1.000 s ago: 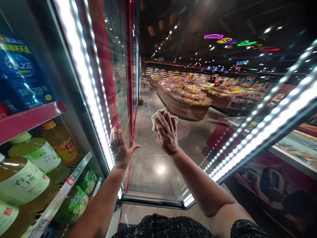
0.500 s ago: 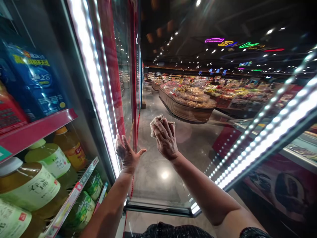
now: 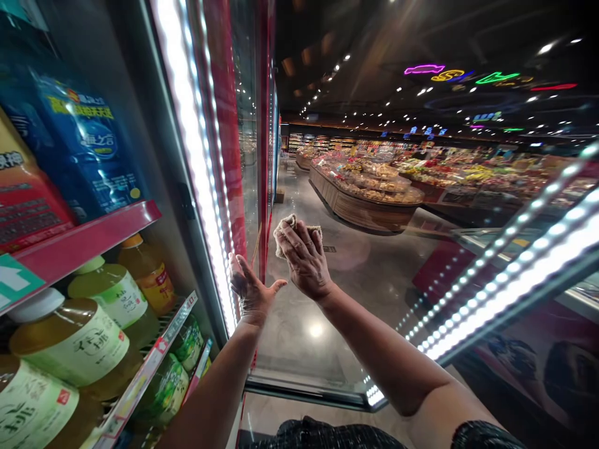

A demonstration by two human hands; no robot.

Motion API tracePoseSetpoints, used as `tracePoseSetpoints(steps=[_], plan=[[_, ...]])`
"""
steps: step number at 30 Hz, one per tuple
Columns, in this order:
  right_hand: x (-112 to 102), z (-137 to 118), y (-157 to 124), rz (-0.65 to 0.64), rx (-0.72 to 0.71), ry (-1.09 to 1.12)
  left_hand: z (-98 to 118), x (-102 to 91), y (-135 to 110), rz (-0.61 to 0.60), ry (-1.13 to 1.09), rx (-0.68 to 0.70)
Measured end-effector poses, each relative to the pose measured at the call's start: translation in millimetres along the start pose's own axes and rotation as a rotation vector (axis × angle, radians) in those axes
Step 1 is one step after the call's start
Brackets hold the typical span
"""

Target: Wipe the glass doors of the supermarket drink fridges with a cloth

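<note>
In front of your left hand (image 3: 253, 292) and right hand (image 3: 307, 265) stood a smooth, clear glass door (image 3: 322, 349), and through it, beyond the right, a wood-grained display stand (image 3: 365, 210) with a rounded end bore heaped packages (image 3: 369, 173). To the left of your left hand, plump bottles (image 3: 70, 349) with pale labels (image 3: 126, 299) held amber liquid (image 3: 58, 318). Your left hand was spread, though its contact with the door could not be told, while your right, fingers close together, pressed a crumpled, nubby beige cloth (image 3: 282, 235) to the glass.
</note>
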State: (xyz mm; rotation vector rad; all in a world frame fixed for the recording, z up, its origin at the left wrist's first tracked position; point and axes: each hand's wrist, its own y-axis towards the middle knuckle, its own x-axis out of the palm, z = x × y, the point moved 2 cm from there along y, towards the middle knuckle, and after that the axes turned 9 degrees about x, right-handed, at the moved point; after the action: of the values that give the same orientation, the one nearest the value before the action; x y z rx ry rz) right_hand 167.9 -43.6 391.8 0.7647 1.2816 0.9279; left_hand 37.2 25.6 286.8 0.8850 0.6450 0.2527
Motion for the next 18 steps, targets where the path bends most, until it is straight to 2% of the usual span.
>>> tracePoseSetpoints(steps=[3,9,12,18], plan=[[6.1,-7.2,2.9,0.012,0.001,0.006,2.1,0.3,0.1,0.010,0.005,-0.009],[11.5,-9.5,-5.2,-0.095,-0.179,0.045,6.4,-0.9,1.9,0.007,0.021,-0.052],[11.6,-8.4,5.9,-0.112,-0.163,0.050,7.5,-0.2,2.2,0.021,0.017,-0.058],[23.4,-19.1,18.6,-0.046,-0.093,0.053,2.6,5.2,-1.1,0.047,0.029,-0.033]])
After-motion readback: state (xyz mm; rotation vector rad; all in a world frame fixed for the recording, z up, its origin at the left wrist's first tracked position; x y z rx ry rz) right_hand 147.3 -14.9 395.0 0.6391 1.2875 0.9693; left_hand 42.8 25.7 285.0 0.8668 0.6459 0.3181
